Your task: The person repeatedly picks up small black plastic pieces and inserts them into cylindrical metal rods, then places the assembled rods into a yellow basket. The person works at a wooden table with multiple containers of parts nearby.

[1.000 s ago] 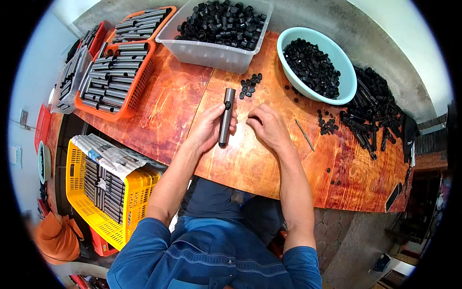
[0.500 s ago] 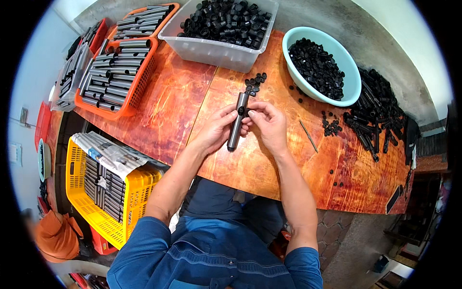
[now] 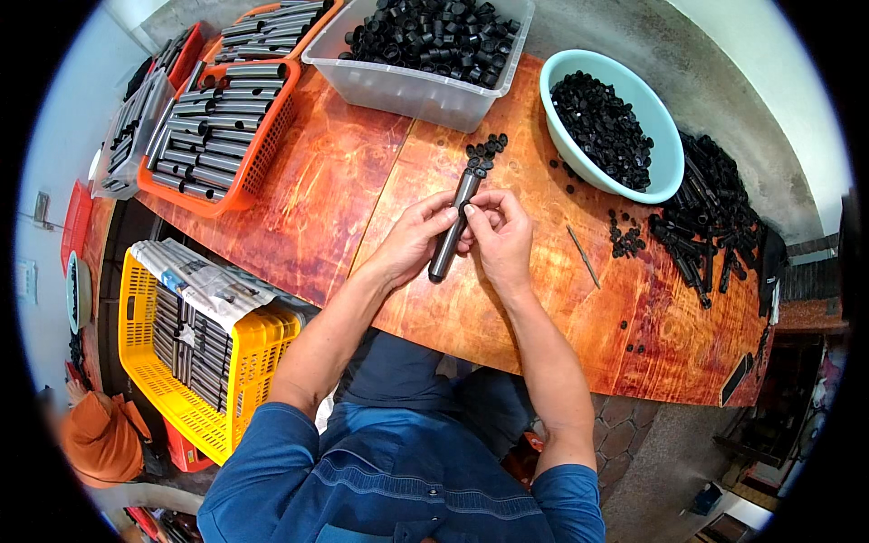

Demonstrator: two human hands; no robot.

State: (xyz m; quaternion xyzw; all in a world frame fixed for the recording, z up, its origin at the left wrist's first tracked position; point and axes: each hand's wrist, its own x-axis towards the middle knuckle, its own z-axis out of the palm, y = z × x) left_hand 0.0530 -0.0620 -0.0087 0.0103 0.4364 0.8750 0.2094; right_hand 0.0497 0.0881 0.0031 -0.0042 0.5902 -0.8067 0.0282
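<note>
Between my hands, above the table's front edge, is a dark grey metal tube (image 3: 443, 253) with a black lower end. It tilts, its upper end pointing away from me and slightly right. My left hand (image 3: 409, 239) is closed round the tube from the left, thumb along its side. From the right, my right hand (image 3: 507, 242) grips the tube's middle with thumb and bent fingers. My fingertips partly hide that middle; whether a small part sits under them I cannot tell. Just past the upper end lies a cluster of small black plugs (image 3: 484, 156).
Along the back stand a clear bin (image 3: 407, 98) of black caps and a light-blue bowl (image 3: 665, 172) of small black parts. Orange baskets (image 3: 237, 195) and a yellow crate (image 3: 237, 385) at left hold tubes. At right lie a thin rod (image 3: 584, 257) and heaped black parts (image 3: 711, 217).
The round dark spot on the tube's side between my fingers no longer shows. My right thumb has moved onto the tube there. The whole view has shifted slightly.
</note>
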